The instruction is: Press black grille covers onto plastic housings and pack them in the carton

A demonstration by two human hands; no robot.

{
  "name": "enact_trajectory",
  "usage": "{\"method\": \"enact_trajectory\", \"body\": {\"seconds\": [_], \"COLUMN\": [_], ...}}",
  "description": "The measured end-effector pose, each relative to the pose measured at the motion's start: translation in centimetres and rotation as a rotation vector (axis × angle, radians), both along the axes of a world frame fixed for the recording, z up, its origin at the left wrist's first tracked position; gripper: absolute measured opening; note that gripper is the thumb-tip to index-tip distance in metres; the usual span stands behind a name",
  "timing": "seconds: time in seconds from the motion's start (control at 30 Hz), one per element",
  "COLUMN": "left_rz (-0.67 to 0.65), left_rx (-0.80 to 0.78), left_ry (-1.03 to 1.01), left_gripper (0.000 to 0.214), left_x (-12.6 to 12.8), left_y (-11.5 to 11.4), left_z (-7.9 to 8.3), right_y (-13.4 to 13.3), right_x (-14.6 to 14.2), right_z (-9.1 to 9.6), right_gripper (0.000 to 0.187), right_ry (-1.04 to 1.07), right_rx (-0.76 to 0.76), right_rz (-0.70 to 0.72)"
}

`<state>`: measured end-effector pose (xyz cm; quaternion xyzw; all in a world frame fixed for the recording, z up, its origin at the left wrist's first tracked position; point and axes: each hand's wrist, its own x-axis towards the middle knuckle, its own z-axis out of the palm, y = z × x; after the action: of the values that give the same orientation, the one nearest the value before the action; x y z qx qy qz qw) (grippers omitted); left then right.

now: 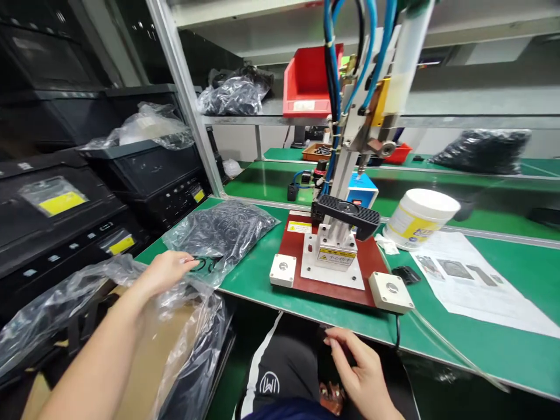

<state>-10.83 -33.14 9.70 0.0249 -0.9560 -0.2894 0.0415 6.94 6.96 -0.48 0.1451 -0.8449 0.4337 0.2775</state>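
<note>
Head view: before the angular metal press [336, 256], the right hand [357, 368] curls, thumb and fingertips close together; whether it holds anything cannot be told. Left of the press, the outstretched left hand [168, 272] pinches thin black rings [205, 264] at a crinkled clear bag [227, 230]. A round white tub [413, 226] stands right of the press.

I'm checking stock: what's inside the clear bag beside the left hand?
Black rings show through the clear bag. Those lower down are covered by the ones above, so I can't tell how many.
</note>
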Motion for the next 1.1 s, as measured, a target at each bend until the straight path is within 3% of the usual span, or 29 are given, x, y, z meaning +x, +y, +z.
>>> {"method": "enact_trajectory", "body": {"seconds": [0.07, 0.17, 0.27, 0.37, 0.43, 0.53, 0.7, 0.8, 0.9, 1.0, 1.1], "left_rz": [-0.170, -0.513, -0.851, -1.029, -1.013, -0.846, -0.650, -0.609, -0.584, -0.569, -0.623], "left_rx": [0.158, 0.285, 0.267, 0.317, 0.441, 0.680, 0.913, 0.920, 0.890, 0.829, 0.634], "left_ry": [-0.072, -0.118, -0.013, 0.031, 0.021, -0.011, -0.122, -0.182, -0.184, -0.077, 0.166], "left_gripper": [0.027, 0.022, 0.019, 0.021, 0.018, 0.022, 0.036, 0.041, 0.042, 0.041, 0.049], "left_x": [1.4, 3.9, 6.2, 7.3, 7.3, 6.6, 5.3, 4.7, 4.2, 3.4, 1.4], "left_y": [2.2, 8.3, 15.1, 19.5, 20.8, 21.4, 20.5, 19.2, 18.3, 18.5, 20.3], "left_z": [2.6, 5.2, 6.2, 6.0, 5.5, 4.6, 2.3, 0.8, 0.0, 0.8, 3.1], "right_y": [-0.8, -2.4, -3.2, -2.8, -1.9, 0.1, 3.7, 5.0, 5.4, 5.3, 5.1], "right_x": [-0.3, -1.2, -2.0, -2.2, -2.3, -3.6, -9.3, -12.5, -13.8, -13.7, -13.5], "right_z": [1.1, 4.4, 7.9, 10.2, 11.2, 13.3, 17.3, 18.5, 18.8, 18.8, 18.8], "right_gripper": [0.018, 0.030, 0.042, 0.028, 0.024, 0.026, 0.022, 0.021, 0.018, 0.018, 0.019], "right_ry": [-0.027, -0.046, 0.017, 0.158, 0.228, 0.340, 0.499, 0.400, 0.332, 0.275, 0.257], "right_rx": [-0.018, -0.064, -0.104, -0.109, -0.083, 0.044, 0.295, 0.480, 0.584, 0.623, 0.635], "right_rz": [0.048, 0.149, 0.242, 0.179, 0.107, 0.012, -0.244, -0.334, -0.347, -0.316, -0.290]}}
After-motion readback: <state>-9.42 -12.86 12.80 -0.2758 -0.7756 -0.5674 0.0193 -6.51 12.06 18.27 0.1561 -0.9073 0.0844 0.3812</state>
